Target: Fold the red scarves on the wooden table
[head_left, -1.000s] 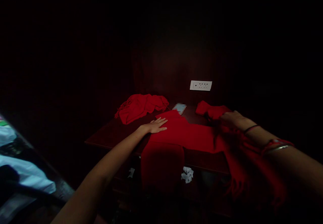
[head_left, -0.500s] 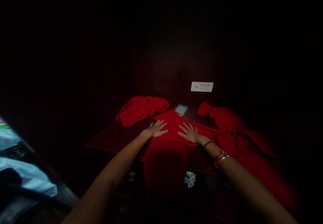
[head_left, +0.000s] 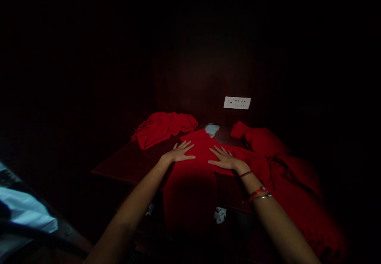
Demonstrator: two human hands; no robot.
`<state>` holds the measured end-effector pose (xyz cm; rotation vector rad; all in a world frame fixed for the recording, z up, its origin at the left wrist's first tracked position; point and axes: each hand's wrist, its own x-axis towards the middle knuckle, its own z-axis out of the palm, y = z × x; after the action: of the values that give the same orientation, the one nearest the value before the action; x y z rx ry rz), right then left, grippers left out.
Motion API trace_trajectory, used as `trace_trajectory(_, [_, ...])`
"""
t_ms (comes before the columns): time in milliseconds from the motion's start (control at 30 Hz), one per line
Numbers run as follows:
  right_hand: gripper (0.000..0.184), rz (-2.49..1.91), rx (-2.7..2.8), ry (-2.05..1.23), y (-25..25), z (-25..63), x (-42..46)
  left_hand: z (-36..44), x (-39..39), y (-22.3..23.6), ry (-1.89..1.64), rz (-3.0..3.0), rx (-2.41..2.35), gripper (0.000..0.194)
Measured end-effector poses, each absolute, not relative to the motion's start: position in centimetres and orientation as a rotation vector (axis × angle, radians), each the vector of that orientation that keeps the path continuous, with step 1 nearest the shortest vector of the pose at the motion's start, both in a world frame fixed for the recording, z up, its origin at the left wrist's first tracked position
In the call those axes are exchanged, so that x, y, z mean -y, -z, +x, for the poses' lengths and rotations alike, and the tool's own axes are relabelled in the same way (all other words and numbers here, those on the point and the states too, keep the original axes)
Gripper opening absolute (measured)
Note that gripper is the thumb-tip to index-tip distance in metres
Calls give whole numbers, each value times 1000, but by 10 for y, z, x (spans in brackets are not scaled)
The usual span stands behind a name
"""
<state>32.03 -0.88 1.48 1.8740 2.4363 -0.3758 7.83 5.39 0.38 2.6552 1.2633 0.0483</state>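
A red cloth (head_left: 199, 159) lies spread on a dark wooden table (head_left: 119, 168), and its near end hangs down over the front edge. My left hand (head_left: 180, 152) rests on the cloth's left side, palm down with the fingers spread; a ring shows on one finger. On the right side of the same cloth, my right hand (head_left: 222, 157) is also flat and spread, with bracelets on the wrist. Neither hand grips anything. Just beyond the cloth's far end is a pale blue, pixelated item (head_left: 212, 129) whose kind I cannot make out.
A crumpled red fringed cloth (head_left: 166, 127) lies at the back left. More bunched red cloth (head_left: 285, 173) covers the right side. A white socket panel (head_left: 237, 102) is on the dark wall. Crumpled whitish scraps (head_left: 220, 215) show below the table edge. White sheeting (head_left: 25, 206) is at lower left.
My left hand has slid slightly left on the cloth, and its thumb points more toward the right hand. My right hand stays nearly in place. The view has shifted a little.
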Motion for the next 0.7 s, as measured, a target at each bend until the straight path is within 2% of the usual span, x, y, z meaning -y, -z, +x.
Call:
trace_trajectory(67, [79,1907,-2458,331,-19,320,12,76,-52,-4,-79,2677,-1237,76])
trace_trajectory(233, [64,2394,-2308,-172,-20,325,8,79,-53,-4,-340,2753,-1238,58])
trace_trajectory(300, [57,2488,-2182,-192,-19,329,5,80,-58,-3,-367,2731,-1247,54])
trace_trajectory(433, [35,2406,-2176,-174,-23,336,4,80,-67,-1,-277,2649,-1264,57])
trace_trajectory(700, [36,2434,-2387,-447,-57,361,11,74,-73,-1,-294,2629,-1284,61])
